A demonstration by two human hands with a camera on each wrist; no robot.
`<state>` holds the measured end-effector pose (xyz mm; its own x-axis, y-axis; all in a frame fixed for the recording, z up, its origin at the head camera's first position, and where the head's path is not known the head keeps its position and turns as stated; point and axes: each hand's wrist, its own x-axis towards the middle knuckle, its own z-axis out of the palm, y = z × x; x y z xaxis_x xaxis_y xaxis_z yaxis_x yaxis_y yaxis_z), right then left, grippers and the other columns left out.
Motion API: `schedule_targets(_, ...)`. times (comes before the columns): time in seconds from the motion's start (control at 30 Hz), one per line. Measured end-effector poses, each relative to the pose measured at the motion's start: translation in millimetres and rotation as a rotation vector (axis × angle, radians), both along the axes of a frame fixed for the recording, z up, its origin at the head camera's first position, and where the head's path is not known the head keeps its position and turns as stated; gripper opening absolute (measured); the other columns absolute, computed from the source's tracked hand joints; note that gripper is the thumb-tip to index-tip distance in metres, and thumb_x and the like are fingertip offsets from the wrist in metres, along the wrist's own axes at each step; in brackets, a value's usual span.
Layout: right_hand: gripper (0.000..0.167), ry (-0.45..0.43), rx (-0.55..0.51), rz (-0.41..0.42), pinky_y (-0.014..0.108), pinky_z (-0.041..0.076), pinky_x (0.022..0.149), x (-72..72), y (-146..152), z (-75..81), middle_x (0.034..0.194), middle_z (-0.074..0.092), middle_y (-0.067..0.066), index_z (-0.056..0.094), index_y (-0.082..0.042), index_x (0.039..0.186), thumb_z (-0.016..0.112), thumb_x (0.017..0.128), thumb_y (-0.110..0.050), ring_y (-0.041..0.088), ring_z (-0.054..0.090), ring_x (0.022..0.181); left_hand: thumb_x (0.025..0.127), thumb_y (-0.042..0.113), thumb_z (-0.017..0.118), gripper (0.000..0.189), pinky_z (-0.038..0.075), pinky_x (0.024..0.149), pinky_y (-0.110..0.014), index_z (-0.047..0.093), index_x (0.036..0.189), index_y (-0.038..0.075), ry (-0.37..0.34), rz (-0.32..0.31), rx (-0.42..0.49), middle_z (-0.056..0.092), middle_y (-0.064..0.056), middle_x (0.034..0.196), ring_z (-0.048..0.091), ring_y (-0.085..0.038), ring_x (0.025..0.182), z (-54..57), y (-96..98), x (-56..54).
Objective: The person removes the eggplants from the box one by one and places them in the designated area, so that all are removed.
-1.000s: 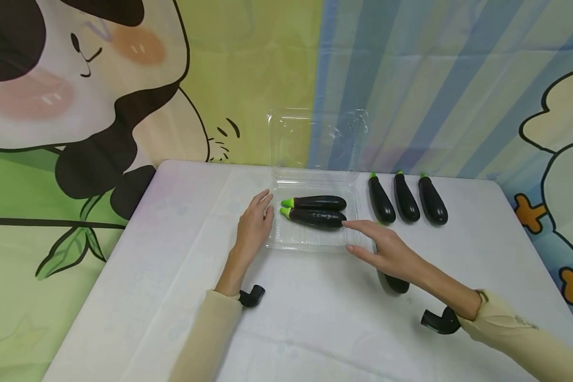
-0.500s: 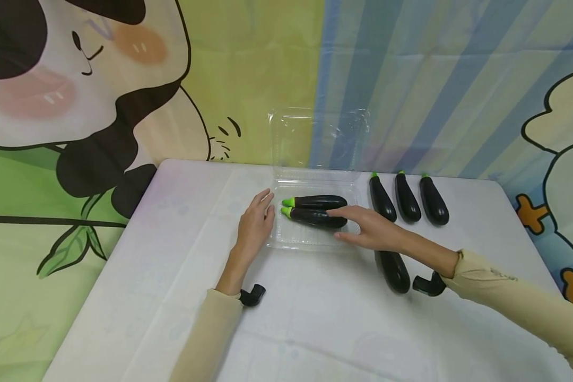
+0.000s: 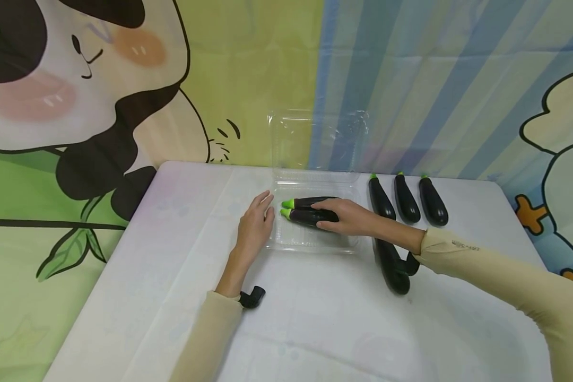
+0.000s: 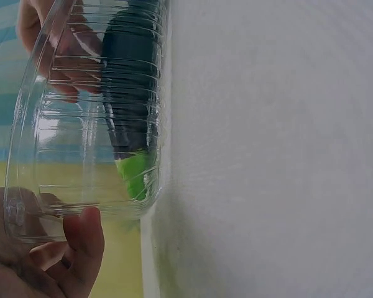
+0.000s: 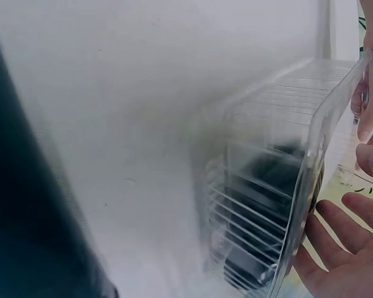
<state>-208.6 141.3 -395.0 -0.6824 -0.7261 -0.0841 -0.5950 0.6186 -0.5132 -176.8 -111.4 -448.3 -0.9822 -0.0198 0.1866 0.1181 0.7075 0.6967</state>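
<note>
My left hand [image 3: 255, 223] rests at the left edge of a clear plastic clamshell box [image 3: 310, 241], its lid raised behind. In the left wrist view its thumb [image 4: 86, 233] lies against the box's end wall. Two eggplants lie side by side in the box with green stems to the left: a front eggplant [image 3: 303, 216] and a rear eggplant [image 3: 307, 202]. My right hand [image 3: 348, 216] reaches over their right ends, which it hides. In the right wrist view its loosely spread fingers [image 5: 339, 226] stand at the box rim.
Right of the box, three eggplants stand in a row: the left one [image 3: 382, 197], the middle one [image 3: 407, 199] and the right one [image 3: 433, 201]. Another eggplant [image 3: 392, 270] lies nearer, partly under the right forearm. A patterned cloth [image 3: 258, 79] hangs behind the white table [image 3: 172, 265].
My right hand has moved left, from beside the front eggplant's right end to over the right ends of both boxed eggplants. My left hand and the eggplants have stayed put.
</note>
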Motion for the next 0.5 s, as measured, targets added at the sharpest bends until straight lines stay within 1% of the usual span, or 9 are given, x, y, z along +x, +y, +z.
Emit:
schedule_targets(0.13,0.051,0.020,0.010,0.020,0.049,0.044,0.105,-4.3,-7,-4.5,0.139,0.056,0.017,0.052,-0.002,0.138,0.062,0.095,-0.027,0.035,0.052,0.130,0.100,0.017,0.049,0.040,0.045,0.104,-0.049,0.054,0.138,0.005,0.003,0.000,-0.002,0.048,-0.005,0.149,0.052,-0.027,0.132,0.8,0.5,0.8)
schedule_targets(0.3,0.049,0.034,0.008,0.049,0.048,0.045,0.104,-6.2,-14,-8.1,0.137,0.057,0.018,0.053,-0.001,0.136,0.062,0.095,-0.025,0.035,0.053,0.128,0.100,0.017,0.049,0.040,0.045,0.104,-0.049,0.053,0.138,0.005,-0.006,-0.001,-0.004,0.047,-0.004,0.149,0.052,-0.027,0.132,1.6,1.2,1.2)
schedule_targets(0.5,0.048,0.044,0.017,0.038,0.048,0.045,0.104,-9.3,-19,-10.1,0.137,0.058,0.018,0.055,-0.001,0.135,0.063,0.094,-0.024,0.034,0.053,0.128,0.100,0.016,0.050,0.040,0.046,0.104,-0.049,0.054,0.137,0.005,0.003,0.001,0.001,0.048,-0.004,0.149,0.052,-0.027,0.131,1.8,1.1,1.0)
